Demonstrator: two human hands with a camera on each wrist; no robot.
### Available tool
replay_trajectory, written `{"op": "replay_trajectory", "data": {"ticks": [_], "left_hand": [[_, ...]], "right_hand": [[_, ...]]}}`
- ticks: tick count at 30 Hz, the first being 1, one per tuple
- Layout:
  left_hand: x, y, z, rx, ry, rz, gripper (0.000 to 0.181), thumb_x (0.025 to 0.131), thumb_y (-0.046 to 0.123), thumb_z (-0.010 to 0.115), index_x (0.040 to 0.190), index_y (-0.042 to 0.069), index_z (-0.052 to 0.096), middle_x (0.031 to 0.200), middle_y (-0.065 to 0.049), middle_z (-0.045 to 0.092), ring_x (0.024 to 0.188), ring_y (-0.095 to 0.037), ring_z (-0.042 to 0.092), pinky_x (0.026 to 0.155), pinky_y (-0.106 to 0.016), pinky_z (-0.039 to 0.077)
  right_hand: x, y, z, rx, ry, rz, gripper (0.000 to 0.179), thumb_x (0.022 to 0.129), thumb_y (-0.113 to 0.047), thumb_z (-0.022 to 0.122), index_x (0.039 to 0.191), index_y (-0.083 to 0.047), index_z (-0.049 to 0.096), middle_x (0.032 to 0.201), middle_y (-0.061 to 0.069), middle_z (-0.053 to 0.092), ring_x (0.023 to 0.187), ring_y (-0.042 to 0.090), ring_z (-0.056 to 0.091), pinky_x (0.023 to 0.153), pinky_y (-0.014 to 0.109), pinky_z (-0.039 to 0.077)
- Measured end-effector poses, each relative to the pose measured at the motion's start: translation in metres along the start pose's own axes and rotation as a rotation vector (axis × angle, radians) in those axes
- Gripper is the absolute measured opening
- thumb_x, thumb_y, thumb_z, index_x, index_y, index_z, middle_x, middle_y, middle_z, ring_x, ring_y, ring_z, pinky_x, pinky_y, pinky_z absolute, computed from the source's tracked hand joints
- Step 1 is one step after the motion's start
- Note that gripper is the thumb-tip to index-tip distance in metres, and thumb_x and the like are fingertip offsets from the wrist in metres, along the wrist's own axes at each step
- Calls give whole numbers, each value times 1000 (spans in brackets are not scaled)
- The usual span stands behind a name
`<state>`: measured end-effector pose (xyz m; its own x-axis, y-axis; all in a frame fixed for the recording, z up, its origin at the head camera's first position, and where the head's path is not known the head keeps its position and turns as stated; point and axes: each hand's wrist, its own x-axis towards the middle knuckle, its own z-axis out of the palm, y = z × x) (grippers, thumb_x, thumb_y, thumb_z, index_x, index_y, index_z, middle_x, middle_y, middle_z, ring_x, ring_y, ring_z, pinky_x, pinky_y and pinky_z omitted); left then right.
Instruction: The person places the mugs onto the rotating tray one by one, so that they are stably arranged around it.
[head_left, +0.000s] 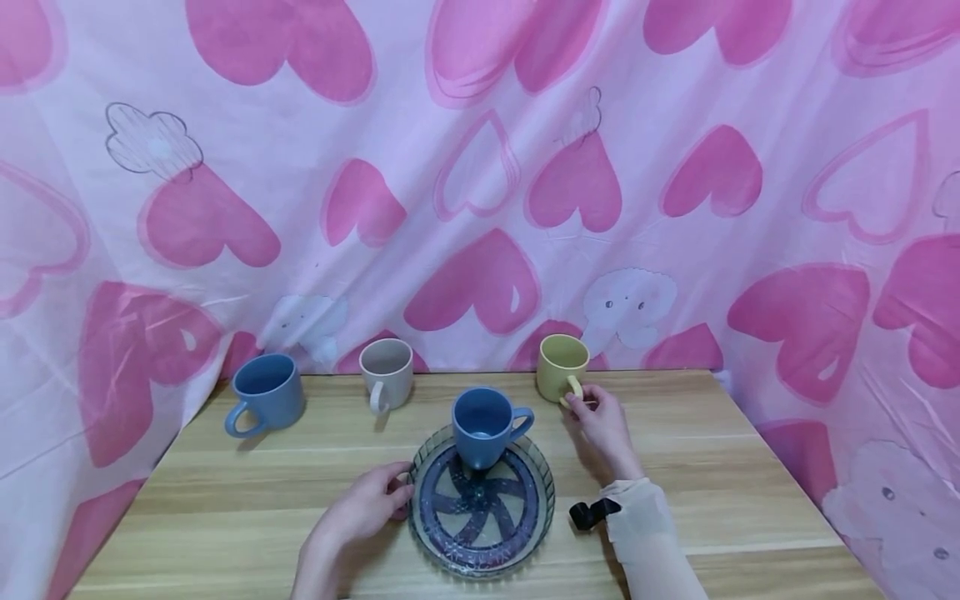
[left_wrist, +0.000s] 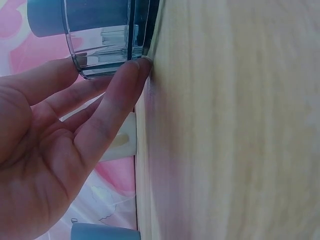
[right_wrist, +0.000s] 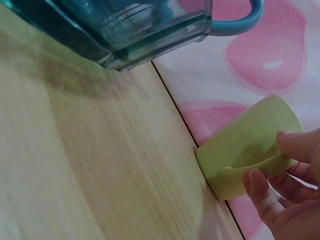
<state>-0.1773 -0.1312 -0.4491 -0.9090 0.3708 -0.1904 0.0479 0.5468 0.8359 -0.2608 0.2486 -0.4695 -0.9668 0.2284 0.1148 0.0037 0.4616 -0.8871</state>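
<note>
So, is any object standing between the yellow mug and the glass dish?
Nothing visible stands on the table between the yellow mug and the glass dish, though a blue mug in the dish's far part could obstruct access.

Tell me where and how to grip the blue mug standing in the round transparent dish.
Probably best by its looped handle, approached from the person's right: the blue mug stands upright with the handle pointing that way, above the rim of the round transparent dish, leaving the loop exposed.
</note>
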Motion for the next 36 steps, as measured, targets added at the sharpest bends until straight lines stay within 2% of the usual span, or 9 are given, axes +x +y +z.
{"op": "replay_trajectory", "data": {"ticks": [5,11,15,22,29,36], "left_hand": [[-2,0,0,-28,3,2,46,98,10,55,139,-8,45,104,-11,65,83,-18,64,82,-45,53],[-3,2,0,-41,18,39,45,97,8,55,137,-12,45,96,-11,64,79,-20,64,75,-39,54],[-4,2,1,-40,15,42,45,97,7,55,137,-12,45,94,-11,64,78,-20,63,74,-37,54],[-3,2,1,-43,16,5,44,98,8,54,137,-9,46,93,-9,63,79,-19,62,76,-39,53],[-2,1,0,-42,17,-11,45,98,9,55,138,-8,46,95,-9,63,80,-18,62,77,-39,53],[-1,3,-2,-28,11,-8,42,98,8,55,137,-6,48,95,-8,63,82,-18,63,79,-42,53]], "right_hand": [[-1,0,0,3,8,-4,21,99,-19,60,108,0,61,99,20,65,87,26,63,71,25,50],[-2,-3,-2,31,17,-5,25,98,-25,62,109,-2,62,101,19,65,87,26,63,74,29,51],[-4,-4,-5,32,15,1,24,98,-26,62,106,-3,62,97,18,66,84,24,62,73,32,53],[-8,-14,-12,103,13,-5,27,98,-27,61,106,-1,60,96,22,64,80,23,60,79,47,53],[-15,-22,-24,81,56,-66,28,98,-24,62,108,2,61,90,21,64,76,20,62,67,25,51],[-26,-33,-41,100,68,-103,27,98,-20,62,107,5,60,88,20,64,71,15,61,65,25,52]]}}
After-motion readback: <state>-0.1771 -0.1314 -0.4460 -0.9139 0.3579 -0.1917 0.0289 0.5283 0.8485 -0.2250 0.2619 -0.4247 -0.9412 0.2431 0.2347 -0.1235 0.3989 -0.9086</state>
